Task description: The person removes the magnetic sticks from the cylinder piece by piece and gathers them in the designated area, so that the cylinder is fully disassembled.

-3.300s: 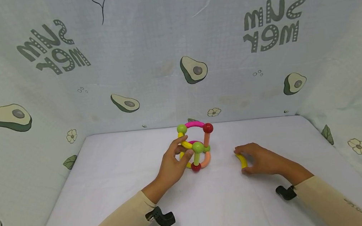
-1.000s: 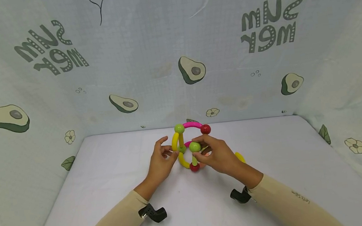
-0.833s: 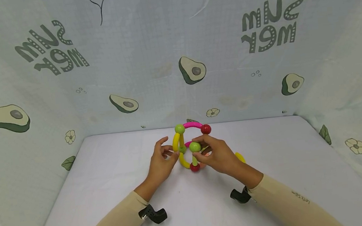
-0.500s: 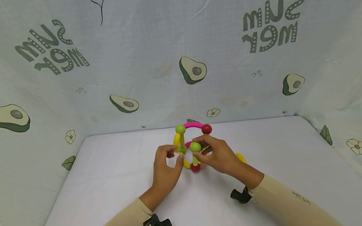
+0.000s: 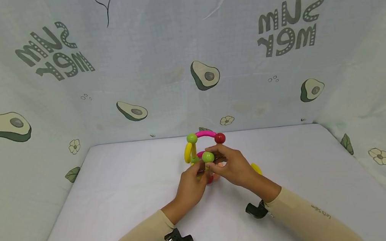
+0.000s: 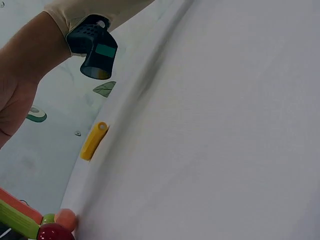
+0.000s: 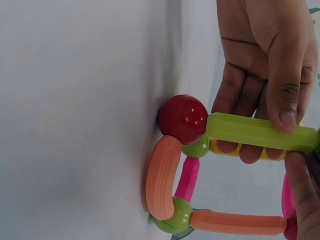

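Observation:
A toy frame of coloured sticks and balls stands mid-table, with a pink curved stick (image 5: pixel 206 133) on top and a red ball (image 5: pixel 220 138) at its upper right corner. My left hand (image 5: pixel 189 187) pinches the light green upright stick (image 7: pixel 240 129) between thumb and fingers, above the lower red ball (image 7: pixel 184 119). My right hand (image 5: pixel 235 166) holds the green ball (image 5: pixel 208 157) at that stick's upper end. A yellow curved stick (image 5: pixel 188 153) hangs by the upper left green ball (image 5: pixel 192 138). The hands hide the frame's lower front in the head view.
One loose yellow curved stick (image 5: pixel 256 168) lies on the white table (image 5: pixel 133 187) beside my right wrist, partly hidden by it in the head view. Behind the table hangs an avocado-print cloth (image 5: pixel 160 62). A black wrist camera (image 5: pixel 256 209) sits on each sleeve.
My left hand let go of the yellow curved stick at the frame's left and moved right to the green upright stick. My right hand stays on the green ball, having earlier released the loose yellow stick.

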Available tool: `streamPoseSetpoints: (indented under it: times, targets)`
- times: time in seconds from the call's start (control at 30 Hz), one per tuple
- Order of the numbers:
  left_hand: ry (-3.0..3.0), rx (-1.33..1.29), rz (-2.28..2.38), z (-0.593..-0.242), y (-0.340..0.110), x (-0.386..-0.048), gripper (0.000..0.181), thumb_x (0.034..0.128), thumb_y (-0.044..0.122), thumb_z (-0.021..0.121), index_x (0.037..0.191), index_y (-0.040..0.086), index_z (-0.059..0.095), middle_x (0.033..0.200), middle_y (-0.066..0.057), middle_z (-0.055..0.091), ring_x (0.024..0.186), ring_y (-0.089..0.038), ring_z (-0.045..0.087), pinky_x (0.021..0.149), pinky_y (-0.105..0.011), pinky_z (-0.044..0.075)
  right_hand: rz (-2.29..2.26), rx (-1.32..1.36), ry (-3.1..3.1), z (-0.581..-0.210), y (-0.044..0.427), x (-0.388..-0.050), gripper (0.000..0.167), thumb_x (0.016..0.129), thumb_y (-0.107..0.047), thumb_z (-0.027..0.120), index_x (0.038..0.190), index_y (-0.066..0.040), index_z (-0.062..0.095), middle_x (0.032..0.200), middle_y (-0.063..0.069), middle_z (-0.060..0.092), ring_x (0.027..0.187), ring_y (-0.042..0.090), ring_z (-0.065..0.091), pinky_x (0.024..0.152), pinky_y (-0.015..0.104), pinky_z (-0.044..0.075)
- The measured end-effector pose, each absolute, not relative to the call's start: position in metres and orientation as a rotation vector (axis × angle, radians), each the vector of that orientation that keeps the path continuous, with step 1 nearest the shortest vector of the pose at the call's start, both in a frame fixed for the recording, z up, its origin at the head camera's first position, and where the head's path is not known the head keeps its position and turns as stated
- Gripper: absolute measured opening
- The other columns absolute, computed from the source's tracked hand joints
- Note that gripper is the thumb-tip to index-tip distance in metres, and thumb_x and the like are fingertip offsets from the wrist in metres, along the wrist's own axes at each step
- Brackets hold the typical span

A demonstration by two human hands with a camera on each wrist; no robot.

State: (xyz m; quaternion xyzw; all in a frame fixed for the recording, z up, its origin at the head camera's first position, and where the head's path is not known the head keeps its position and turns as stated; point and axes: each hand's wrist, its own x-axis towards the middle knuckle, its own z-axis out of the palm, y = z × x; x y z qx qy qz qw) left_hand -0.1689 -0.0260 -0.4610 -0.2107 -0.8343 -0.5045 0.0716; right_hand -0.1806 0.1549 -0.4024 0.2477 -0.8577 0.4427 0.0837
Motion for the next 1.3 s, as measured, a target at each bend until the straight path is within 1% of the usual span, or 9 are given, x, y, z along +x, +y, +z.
streamPoseSetpoints:
  times: [0.1, 0.3, 0.47, 0.7, 0.8, 0.9, 0.97, 1.17, 1.3]
  targets:
    - [-2.519, -0.601, -1.519, -0.459, -0.023, -0.170, 0.031, 0.0997, 0.013, 0.069, 0.129, 0.002, 0.064, 0.116, -0.006, 0.073, 0.103, -0.014, 0.071, 0.083, -0.022, 0.056, 1.310, 0.732, -2.554, -0.404, 0.154, -0.180, 0.046, 0.087, -0.006, 0.082, 0.128, -0.006, 0.062, 0.115, 0.004, 0.071, 0.094, 0.018, 0.071, 0.086, 0.036, 0.059]
    - [-2.548, -0.579, -1.454, -0.454, -0.022, -0.171, 0.028, 0.0985, 0.012, 0.070, 0.124, 0.000, 0.067, 0.109, -0.007, 0.076, 0.096, -0.013, 0.072, 0.080, -0.022, 0.057, 1.295, 0.723, -2.532, -0.405, 0.154, -0.180, 0.047, 0.087, -0.005, 0.082, 0.128, -0.005, 0.062, 0.114, 0.006, 0.071, 0.093, 0.018, 0.072, 0.084, 0.035, 0.059]
    - [-2.571, -0.587, -1.462, -0.454, -0.022, -0.173, 0.030, 0.0990, 0.011, 0.069, 0.126, -0.001, 0.066, 0.111, -0.009, 0.075, 0.099, -0.016, 0.073, 0.080, -0.024, 0.058, 1.304, 0.713, -2.529, -0.406, 0.153, -0.179, 0.045, 0.088, -0.005, 0.081, 0.128, -0.003, 0.061, 0.112, 0.006, 0.072, 0.093, 0.017, 0.072, 0.083, 0.034, 0.059]
    - [-2.582, -0.597, -1.454, -0.454, -0.023, -0.174, 0.029, 0.0989, 0.013, 0.070, 0.125, 0.001, 0.067, 0.112, -0.008, 0.075, 0.100, -0.015, 0.073, 0.080, -0.023, 0.057, 1.337, 0.670, -2.534, -0.406, 0.152, -0.178, 0.046, 0.089, -0.006, 0.080, 0.130, -0.003, 0.060, 0.113, 0.008, 0.071, 0.100, 0.022, 0.071, 0.084, 0.044, 0.059]
    - [-2.577, -0.604, -1.461, -0.454, -0.023, -0.174, 0.027, 0.0981, 0.013, 0.071, 0.123, 0.002, 0.068, 0.109, -0.007, 0.076, 0.098, -0.014, 0.073, 0.080, -0.022, 0.057, 1.328, 0.664, -2.500, -0.405, 0.152, -0.177, 0.046, 0.090, -0.006, 0.079, 0.131, -0.003, 0.059, 0.113, 0.009, 0.071, 0.102, 0.023, 0.070, 0.084, 0.040, 0.059]
    - [-2.580, -0.603, -1.462, -0.453, -0.023, -0.174, 0.026, 0.0978, 0.013, 0.071, 0.121, 0.002, 0.068, 0.108, -0.006, 0.076, 0.097, -0.013, 0.073, 0.080, -0.022, 0.057, 1.292, 0.683, -2.453, -0.403, 0.155, -0.177, 0.047, 0.089, -0.005, 0.080, 0.132, -0.002, 0.060, 0.113, 0.008, 0.071, 0.101, 0.023, 0.070, 0.084, 0.034, 0.059]
    - [-2.587, -0.595, -1.458, -0.453, -0.023, -0.174, 0.027, 0.0976, 0.015, 0.072, 0.121, 0.003, 0.069, 0.108, -0.006, 0.076, 0.097, -0.012, 0.073, 0.080, -0.021, 0.057, 1.261, 0.710, -2.432, -0.401, 0.158, -0.176, 0.047, 0.089, -0.005, 0.080, 0.133, -0.002, 0.061, 0.113, 0.008, 0.070, 0.100, 0.022, 0.070, 0.084, 0.032, 0.059]
    - [-2.586, -0.584, -1.510, -0.453, -0.023, -0.175, 0.032, 0.0960, 0.013, 0.073, 0.124, 0.000, 0.067, 0.111, -0.009, 0.075, 0.100, -0.016, 0.073, 0.081, -0.022, 0.057, 1.127, 0.748, -2.420, -0.396, 0.177, -0.177, 0.051, 0.088, -0.007, 0.081, 0.137, -0.005, 0.063, 0.112, 0.006, 0.068, 0.096, 0.020, 0.068, 0.080, 0.034, 0.060]
    - [-2.581, -0.584, -1.525, -0.453, -0.023, -0.175, 0.033, 0.0951, 0.011, 0.074, 0.125, -0.001, 0.067, 0.112, -0.010, 0.074, 0.101, -0.018, 0.073, 0.082, -0.024, 0.057, 1.057, 0.730, -2.418, -0.394, 0.193, -0.181, 0.052, 0.089, -0.005, 0.079, 0.138, -0.005, 0.062, 0.110, 0.007, 0.068, 0.096, 0.020, 0.066, 0.077, 0.036, 0.061]
